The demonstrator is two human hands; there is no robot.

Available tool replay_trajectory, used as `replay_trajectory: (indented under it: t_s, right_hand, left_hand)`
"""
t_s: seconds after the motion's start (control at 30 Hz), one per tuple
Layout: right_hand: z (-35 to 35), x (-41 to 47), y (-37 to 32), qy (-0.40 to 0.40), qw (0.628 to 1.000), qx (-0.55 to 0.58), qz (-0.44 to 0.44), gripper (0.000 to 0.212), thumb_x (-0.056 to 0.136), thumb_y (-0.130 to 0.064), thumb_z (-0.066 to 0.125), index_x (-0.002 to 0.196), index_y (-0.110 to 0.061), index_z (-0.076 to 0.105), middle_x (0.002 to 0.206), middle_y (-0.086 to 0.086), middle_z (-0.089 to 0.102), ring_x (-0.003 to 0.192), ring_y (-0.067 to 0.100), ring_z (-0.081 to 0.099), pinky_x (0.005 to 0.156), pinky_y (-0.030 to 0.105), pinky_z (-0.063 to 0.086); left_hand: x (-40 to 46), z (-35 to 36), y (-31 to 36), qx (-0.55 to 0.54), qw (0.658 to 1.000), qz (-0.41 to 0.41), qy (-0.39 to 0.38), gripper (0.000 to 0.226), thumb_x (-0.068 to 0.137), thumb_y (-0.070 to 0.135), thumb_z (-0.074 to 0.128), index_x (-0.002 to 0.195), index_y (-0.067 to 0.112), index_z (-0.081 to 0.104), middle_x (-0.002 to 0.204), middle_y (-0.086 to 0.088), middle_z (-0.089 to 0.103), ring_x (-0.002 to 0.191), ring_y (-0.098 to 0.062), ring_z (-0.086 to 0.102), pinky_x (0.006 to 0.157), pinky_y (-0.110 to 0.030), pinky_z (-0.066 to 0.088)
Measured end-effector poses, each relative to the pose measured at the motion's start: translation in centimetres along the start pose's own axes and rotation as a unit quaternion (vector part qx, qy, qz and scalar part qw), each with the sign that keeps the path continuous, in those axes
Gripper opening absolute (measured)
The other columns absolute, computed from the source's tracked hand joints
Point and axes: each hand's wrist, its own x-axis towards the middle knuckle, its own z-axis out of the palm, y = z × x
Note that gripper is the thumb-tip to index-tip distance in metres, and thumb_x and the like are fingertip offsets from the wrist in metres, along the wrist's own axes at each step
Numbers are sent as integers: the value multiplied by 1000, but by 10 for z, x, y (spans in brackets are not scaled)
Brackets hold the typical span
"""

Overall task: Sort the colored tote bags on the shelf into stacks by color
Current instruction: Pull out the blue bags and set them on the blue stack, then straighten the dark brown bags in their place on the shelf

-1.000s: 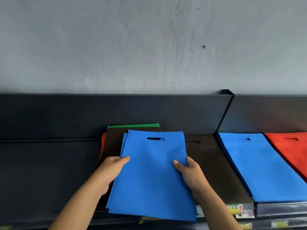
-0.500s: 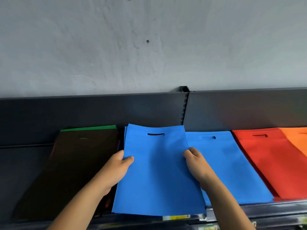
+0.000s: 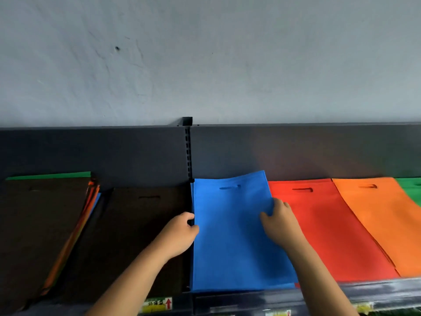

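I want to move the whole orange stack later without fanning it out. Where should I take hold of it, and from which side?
Probably the near short edge of the orange stack, coming from the front of the shelf. The bags lie flat, long side running back to the rear panel, with the red stack and green bags flanking them, so only the front edge looks free. Pinch all layers together there.

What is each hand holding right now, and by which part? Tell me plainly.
Both hold the blue tote bags: the left hand grips their left edge, and the right hand holds their right edge, about midway along each side.
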Motion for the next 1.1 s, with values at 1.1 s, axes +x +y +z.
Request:
replay_trajectory:
  t_s: [1.1]
  right_hand:
    - [91,-19,-73,-154,961,229,18,24,103,-20,59,127,-21,58,95,12,69,90,35,72,62,34,47]
  left_hand:
    - [-35,-106,-100,15,963,-94,251,28,102,31,56,128,25,63,111,7,68,96,-10,67,76,-29,53]
